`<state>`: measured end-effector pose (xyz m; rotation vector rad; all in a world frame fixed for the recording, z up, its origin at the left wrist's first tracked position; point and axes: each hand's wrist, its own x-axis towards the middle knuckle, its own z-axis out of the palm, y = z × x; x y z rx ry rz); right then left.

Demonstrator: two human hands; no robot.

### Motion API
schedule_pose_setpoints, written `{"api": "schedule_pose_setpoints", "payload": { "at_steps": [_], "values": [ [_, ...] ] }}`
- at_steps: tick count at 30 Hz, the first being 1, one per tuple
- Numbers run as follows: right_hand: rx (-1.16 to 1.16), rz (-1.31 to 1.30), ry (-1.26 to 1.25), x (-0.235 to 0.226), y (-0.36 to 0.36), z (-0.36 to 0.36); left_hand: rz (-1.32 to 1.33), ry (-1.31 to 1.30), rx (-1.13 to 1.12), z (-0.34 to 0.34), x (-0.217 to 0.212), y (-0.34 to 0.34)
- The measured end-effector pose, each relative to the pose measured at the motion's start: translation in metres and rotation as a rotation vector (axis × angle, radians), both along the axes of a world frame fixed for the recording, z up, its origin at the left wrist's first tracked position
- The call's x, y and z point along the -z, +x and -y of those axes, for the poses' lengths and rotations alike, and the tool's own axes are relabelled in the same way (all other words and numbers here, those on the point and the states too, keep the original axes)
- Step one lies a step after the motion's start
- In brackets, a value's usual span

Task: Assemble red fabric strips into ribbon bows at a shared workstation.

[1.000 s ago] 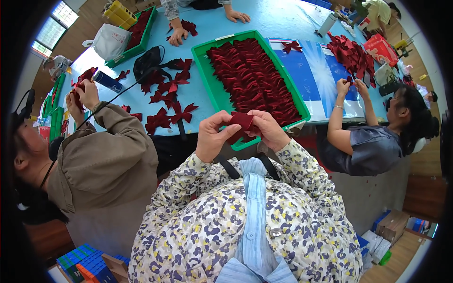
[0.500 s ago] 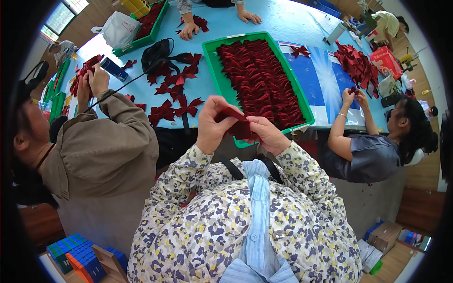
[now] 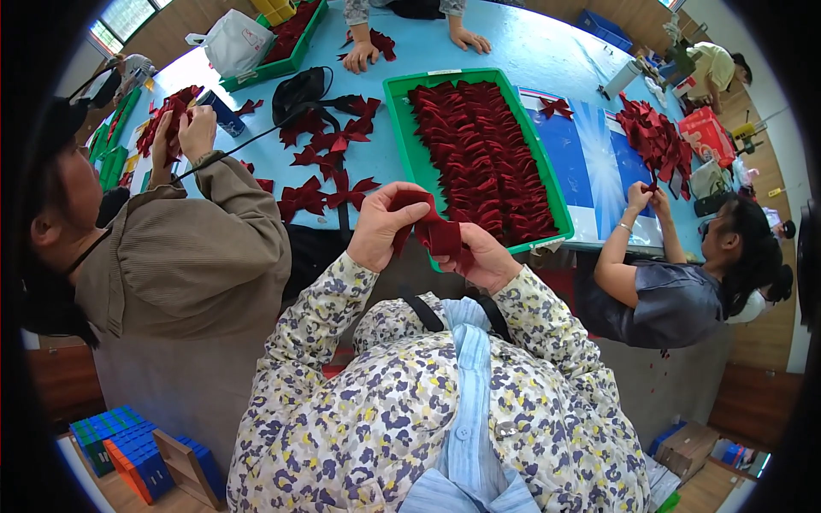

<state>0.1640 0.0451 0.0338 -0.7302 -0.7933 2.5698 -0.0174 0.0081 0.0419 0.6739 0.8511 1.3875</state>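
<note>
A dark red velvet ribbon bow [image 3: 438,237] is stretched between my two hands, just in front of the table's near edge. My left hand [image 3: 386,224] pinches one side of it between thumb and fingers. On the other side, my right hand [image 3: 483,256] is closed on its lower part. Right beyond my hands lies a green tray [image 3: 409,162] holding dense rows of red bows [image 3: 479,158]. Several loose bows [image 3: 329,162] are spread on the blue table to the left of the tray.
Co-workers sit close on both sides, one in a brown jacket [image 3: 201,256], one in dark grey [image 3: 663,295]. Across the table [image 3: 530,43] another person's hands [image 3: 363,56] rest. A blue can [image 3: 221,114], a black bag [image 3: 299,96] and a heap of bows [image 3: 654,141] stand around.
The ribbon is pulled out wider between my hands, its folds now more visible. My right hand has turned and lowered slightly. The right-hand co-worker's hands have shifted a little.
</note>
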Motion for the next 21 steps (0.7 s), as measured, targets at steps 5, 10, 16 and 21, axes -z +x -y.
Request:
{"api": "schedule_pose_setpoints", "payload": {
  "at_steps": [5,10,16,21],
  "values": [
    [-0.02,-0.013,0.015,0.003,0.0,0.001,0.009,-0.029,0.029,0.002,-0.002,-0.005],
    [-0.002,-0.014,0.034,0.013,0.012,-0.007,0.086,-0.019,0.118,-0.007,-0.004,0.002],
    [-0.032,-0.052,-0.013,0.019,0.015,-0.015,-0.001,0.013,0.121,-0.013,0.001,-0.004],
    [-0.018,-0.078,0.0,0.013,0.008,-0.01,-0.085,0.097,0.104,-0.01,0.008,-0.014]
  ]
}}
